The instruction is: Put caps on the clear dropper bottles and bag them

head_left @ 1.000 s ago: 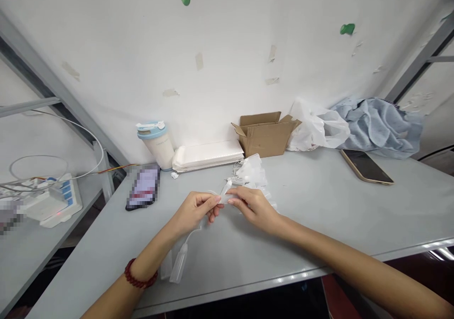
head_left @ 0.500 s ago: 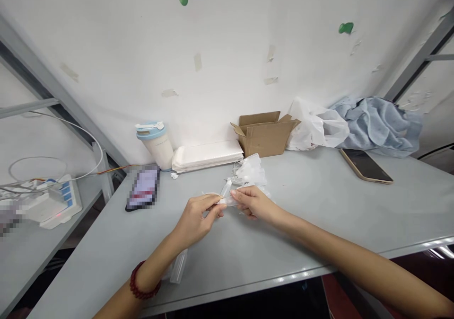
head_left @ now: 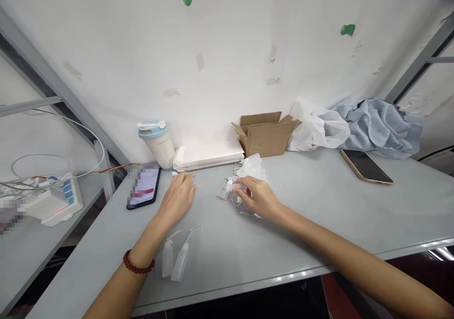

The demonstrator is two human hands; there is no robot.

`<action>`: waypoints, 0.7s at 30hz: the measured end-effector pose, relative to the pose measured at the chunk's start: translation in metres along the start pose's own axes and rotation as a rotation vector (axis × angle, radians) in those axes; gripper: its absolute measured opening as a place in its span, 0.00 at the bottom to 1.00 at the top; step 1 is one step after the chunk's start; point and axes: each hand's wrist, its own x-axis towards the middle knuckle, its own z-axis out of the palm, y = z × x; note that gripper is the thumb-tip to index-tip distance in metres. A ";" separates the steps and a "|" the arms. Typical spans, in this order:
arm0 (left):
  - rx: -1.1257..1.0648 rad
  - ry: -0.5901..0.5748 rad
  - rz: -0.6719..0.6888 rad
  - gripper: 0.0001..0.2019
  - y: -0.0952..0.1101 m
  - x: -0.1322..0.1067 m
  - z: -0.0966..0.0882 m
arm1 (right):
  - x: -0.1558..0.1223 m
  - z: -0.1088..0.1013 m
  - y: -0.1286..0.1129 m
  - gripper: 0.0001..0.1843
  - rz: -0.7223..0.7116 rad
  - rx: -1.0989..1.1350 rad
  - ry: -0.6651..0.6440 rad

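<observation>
My left hand [head_left: 178, 197] is over the table by the stack of white envelopes, back up, fingers stretched out and apart from the thumb. Its fingertips are close to a small white scrap [head_left: 174, 173]; nothing shows in its grasp. My right hand [head_left: 261, 199] rests at a pile of small translucent white plastic bottles [head_left: 252, 168] with thin tubes. Thumb and index finger are apart at the pile's left side, and the other fingers are partly hidden. Two similar bottles with thin curved tubes, a left one [head_left: 167, 258] and a right one [head_left: 180, 263], lie beside my left forearm.
Along the wall stand a cup with a blue lid [head_left: 159, 144], white envelopes [head_left: 209, 155], an open cardboard box [head_left: 267, 137], a white plastic bag [head_left: 315, 125] and blue cloth [head_left: 379, 125]. One phone [head_left: 144, 186] lies left, another phone [head_left: 367, 166] right. A power strip [head_left: 64, 200] is far left.
My hands were together, pinching a small white piece at the pile. Now my left hand has moved left, fingers spread, while my right stays at the pile. Both front bottles now show.
</observation>
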 end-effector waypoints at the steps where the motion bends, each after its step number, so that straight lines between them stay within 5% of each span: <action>1: 0.080 0.034 -0.012 0.16 -0.012 0.001 0.003 | 0.000 0.001 0.002 0.13 -0.046 -0.078 0.033; 5: 0.211 0.050 -0.028 0.18 -0.048 0.004 0.013 | -0.003 0.002 0.002 0.11 -0.145 -0.322 0.141; 10: 0.215 0.009 -0.032 0.18 -0.062 0.008 0.020 | -0.006 0.003 -0.007 0.10 -0.206 -0.410 0.180; 16: 0.204 -0.018 -0.023 0.16 -0.064 0.010 0.027 | -0.017 0.002 -0.039 0.09 -0.444 -0.182 0.135; 21: 0.205 -0.009 -0.048 0.16 -0.067 0.009 0.030 | -0.064 -0.012 -0.063 0.18 -0.519 0.207 0.032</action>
